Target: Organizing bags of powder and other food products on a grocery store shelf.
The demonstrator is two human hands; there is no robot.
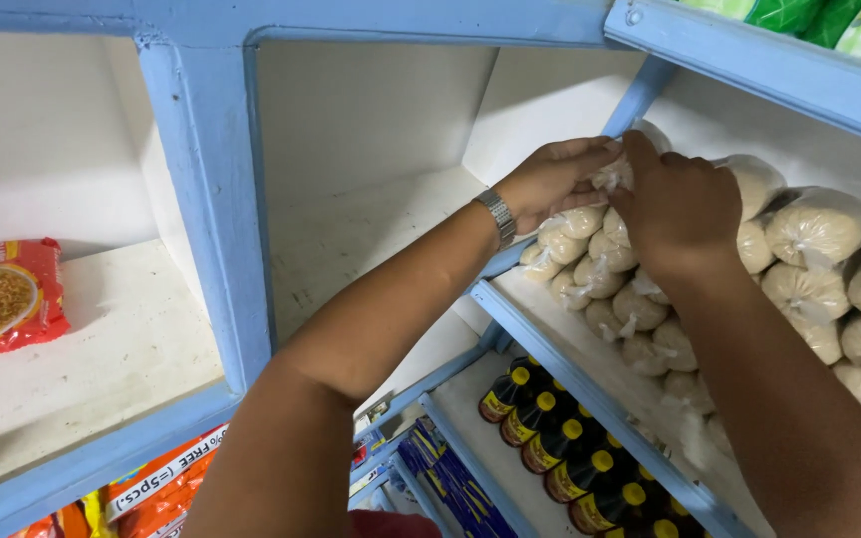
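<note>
While both hands meet at the back of the right-hand shelf, here's the run-down:

Left hand: reaches in w/ a metal watch on the wrist, fingers curled round the small clear plastic bag of pale grain at its knotted top.
Right hand: lies over the same bag from the other side, fingers bent down onto it; palm hides the grip itself, so how tight it holds I can't tell.
Bag position: top of the heap, near the back corner by the pale blue wooden upright, touching the packs under it.
Heap of tied grain bags: fills the white shelf board, rows running toward the front edge, some tilted.
Doing it well, imo: hold by the knot plus the belly, set it down gently, seat it between neighbours so it can't roll.
Risk: thin plastic, so a pinch or drag could split it; a nudge may topple the front row.
Below: dark bottles w/ yellow caps, close-packed.
Far left: red noodle packet lying flat, well apart.
</note>
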